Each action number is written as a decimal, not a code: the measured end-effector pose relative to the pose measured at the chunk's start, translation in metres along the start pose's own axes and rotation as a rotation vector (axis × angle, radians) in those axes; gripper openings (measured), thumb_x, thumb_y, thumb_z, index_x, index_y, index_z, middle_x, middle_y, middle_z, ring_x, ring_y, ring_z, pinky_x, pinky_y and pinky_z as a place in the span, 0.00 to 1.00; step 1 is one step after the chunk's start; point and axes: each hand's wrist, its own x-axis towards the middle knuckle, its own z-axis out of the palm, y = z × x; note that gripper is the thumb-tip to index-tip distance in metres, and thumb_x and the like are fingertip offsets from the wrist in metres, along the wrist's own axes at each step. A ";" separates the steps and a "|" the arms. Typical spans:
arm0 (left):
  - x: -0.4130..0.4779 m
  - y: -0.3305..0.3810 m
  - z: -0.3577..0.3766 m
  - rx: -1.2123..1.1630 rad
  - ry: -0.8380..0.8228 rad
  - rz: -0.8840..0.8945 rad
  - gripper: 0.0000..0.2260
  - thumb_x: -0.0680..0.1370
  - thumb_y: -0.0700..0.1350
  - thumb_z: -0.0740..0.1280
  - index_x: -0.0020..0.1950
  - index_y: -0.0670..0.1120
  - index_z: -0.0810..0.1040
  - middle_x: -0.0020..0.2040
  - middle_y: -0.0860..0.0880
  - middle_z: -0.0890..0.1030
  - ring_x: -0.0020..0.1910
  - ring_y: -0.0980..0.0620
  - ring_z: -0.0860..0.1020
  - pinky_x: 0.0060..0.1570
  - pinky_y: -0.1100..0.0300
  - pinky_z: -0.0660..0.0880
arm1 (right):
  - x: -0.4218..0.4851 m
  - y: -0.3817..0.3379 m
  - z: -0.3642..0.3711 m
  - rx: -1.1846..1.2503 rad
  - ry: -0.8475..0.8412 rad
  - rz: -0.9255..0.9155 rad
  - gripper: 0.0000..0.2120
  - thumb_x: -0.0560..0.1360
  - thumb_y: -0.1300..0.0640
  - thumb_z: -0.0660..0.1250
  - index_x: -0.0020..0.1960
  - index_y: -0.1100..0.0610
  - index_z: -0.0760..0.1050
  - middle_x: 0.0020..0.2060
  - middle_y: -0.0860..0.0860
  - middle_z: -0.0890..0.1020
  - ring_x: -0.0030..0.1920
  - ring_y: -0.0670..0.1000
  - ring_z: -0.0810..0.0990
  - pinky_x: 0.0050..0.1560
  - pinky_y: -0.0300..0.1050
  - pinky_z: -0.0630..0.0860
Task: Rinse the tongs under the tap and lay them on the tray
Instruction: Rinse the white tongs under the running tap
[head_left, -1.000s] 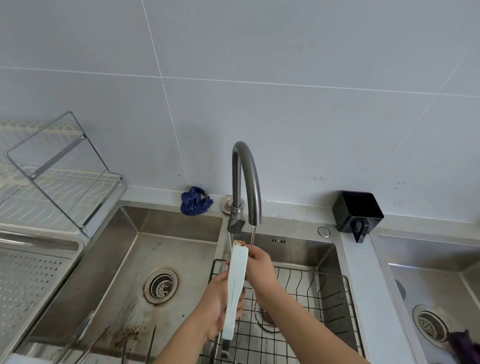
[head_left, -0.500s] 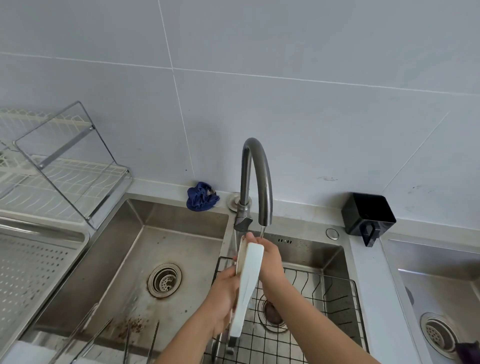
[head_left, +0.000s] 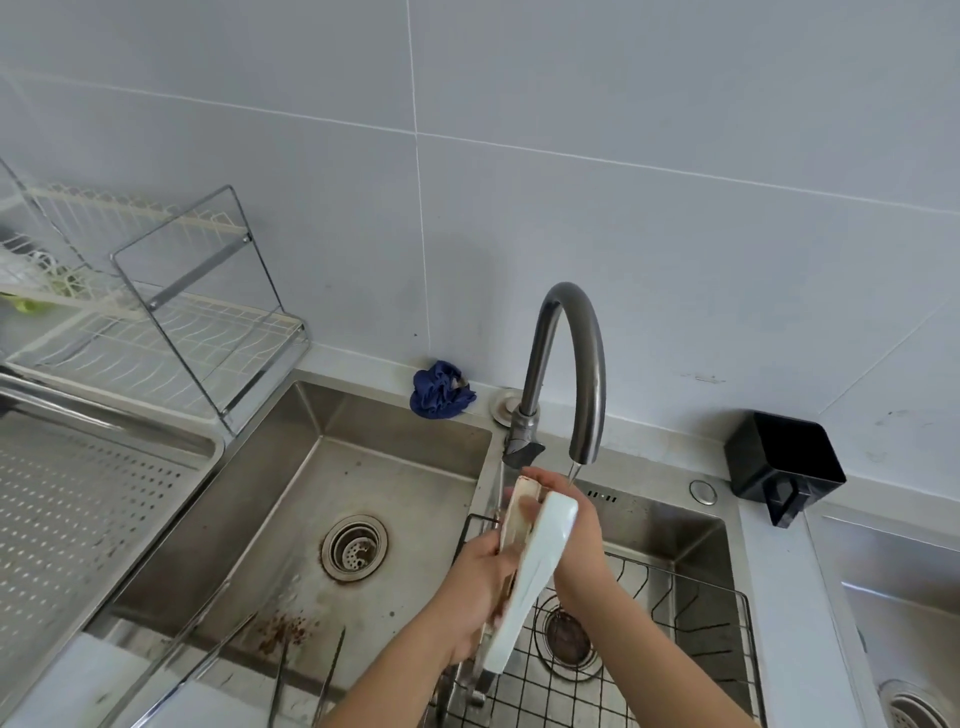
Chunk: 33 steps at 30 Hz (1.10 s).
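Through the head camera, both hands meet just below centre, over the right-hand basin. The left hand (head_left: 475, 587) has its fingers curled tight round the middle of the white-handled metal tongs (head_left: 535, 566), which stand tilted, top end toward one o'clock. The right hand (head_left: 579, 540) wraps that top end, fingertips folded over it, just under the spout of the curved grey steel tap (head_left: 563, 358). The perforated steel tray (head_left: 78, 525) lies well apart at nine o'clock. A black wire basket (head_left: 691, 629) sits beneath the hands, and a crumpled blue cloth (head_left: 440, 391) at eleven.
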 end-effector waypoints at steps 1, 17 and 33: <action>0.000 -0.001 -0.001 0.004 0.005 -0.002 0.10 0.82 0.45 0.62 0.54 0.51 0.83 0.31 0.53 0.81 0.27 0.56 0.76 0.30 0.60 0.71 | 0.002 0.002 -0.002 -0.030 0.014 -0.036 0.15 0.76 0.66 0.71 0.45 0.45 0.85 0.41 0.45 0.88 0.42 0.45 0.85 0.42 0.41 0.82; -0.007 -0.008 -0.012 -0.189 -0.031 -0.019 0.10 0.69 0.44 0.64 0.42 0.48 0.85 0.32 0.42 0.74 0.22 0.51 0.69 0.22 0.63 0.64 | 0.004 0.010 0.004 0.301 -0.109 0.184 0.10 0.82 0.61 0.64 0.58 0.65 0.81 0.53 0.62 0.86 0.48 0.62 0.86 0.57 0.68 0.76; 0.001 -0.015 -0.036 -0.182 -0.292 -0.118 0.19 0.80 0.51 0.66 0.64 0.38 0.78 0.44 0.33 0.82 0.22 0.46 0.76 0.23 0.59 0.74 | -0.004 0.012 -0.009 0.056 0.033 0.007 0.09 0.79 0.66 0.68 0.49 0.57 0.87 0.36 0.57 0.86 0.34 0.56 0.81 0.32 0.45 0.78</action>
